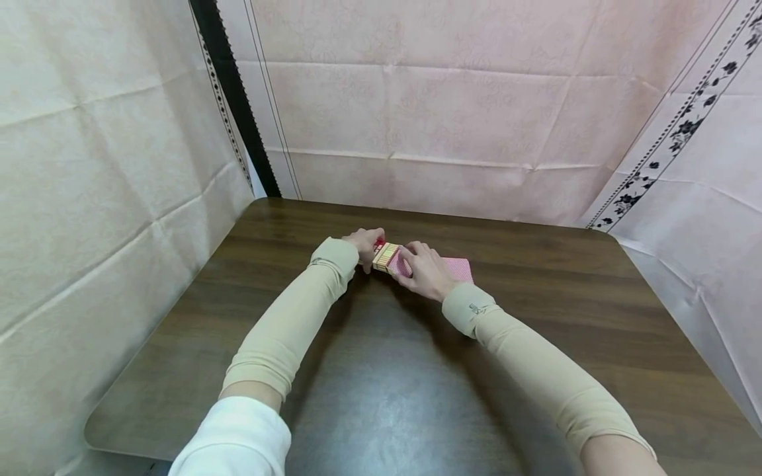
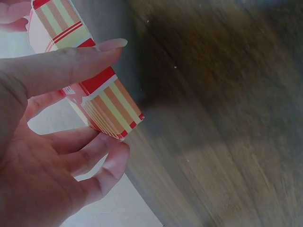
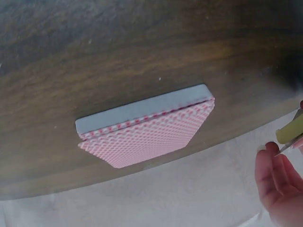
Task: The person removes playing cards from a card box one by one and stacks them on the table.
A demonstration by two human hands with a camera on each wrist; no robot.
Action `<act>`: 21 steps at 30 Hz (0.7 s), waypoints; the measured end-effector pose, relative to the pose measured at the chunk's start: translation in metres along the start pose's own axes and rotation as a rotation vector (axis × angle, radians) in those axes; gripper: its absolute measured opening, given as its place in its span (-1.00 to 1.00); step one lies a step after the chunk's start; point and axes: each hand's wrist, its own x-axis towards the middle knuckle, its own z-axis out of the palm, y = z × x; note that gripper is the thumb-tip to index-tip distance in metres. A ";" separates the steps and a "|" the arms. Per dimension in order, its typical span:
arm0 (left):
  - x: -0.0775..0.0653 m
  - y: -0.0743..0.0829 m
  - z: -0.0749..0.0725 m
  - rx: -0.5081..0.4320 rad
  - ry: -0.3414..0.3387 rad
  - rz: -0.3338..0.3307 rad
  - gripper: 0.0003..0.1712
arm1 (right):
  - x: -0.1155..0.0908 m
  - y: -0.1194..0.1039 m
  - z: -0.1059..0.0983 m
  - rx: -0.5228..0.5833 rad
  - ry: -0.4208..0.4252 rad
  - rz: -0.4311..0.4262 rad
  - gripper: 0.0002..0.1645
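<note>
My left hand (image 2: 47, 156) holds a playing-card box (image 2: 94, 80) with red, orange and pale yellow stripes. Its thumb lies across the upper side while the bent fingers curl underneath. From the other end, my right hand (image 1: 427, 271) grips the same box, thumb and fingers spread to either side; in the head view a pink patterned patch (image 1: 400, 263) shows between them. Below the right wrist lies a deck of playing cards (image 3: 151, 137) with pink patterned backs and white sides; its top part sits slightly apart from the cards beneath.
Both hands work toward the far side of a dark brown wooden table (image 1: 357, 396) with rounded corners. Pale cloth (image 1: 464, 119) hangs behind it and along both sides. A black strip (image 1: 238, 99) runs down the left rear corner.
</note>
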 end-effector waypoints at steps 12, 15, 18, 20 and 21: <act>-0.001 -0.008 -0.001 -0.052 -0.022 -0.003 -0.13 | -0.006 0.004 -0.008 -0.086 -0.097 0.058 -0.33; -0.002 -0.010 0.000 -0.057 -0.023 0.001 -0.14 | -0.010 0.006 -0.009 -0.078 -0.110 0.076 -0.33; -0.002 -0.011 0.001 -0.068 -0.017 -0.001 -0.14 | -0.015 0.009 -0.009 -0.080 -0.096 0.085 -0.34; -0.001 -0.012 0.001 -0.079 -0.015 -0.011 -0.15 | -0.017 0.012 -0.009 -0.072 -0.071 0.097 -0.36; -0.001 -0.012 0.001 -0.084 -0.014 -0.017 -0.15 | -0.019 0.013 -0.009 -0.068 -0.053 0.103 -0.37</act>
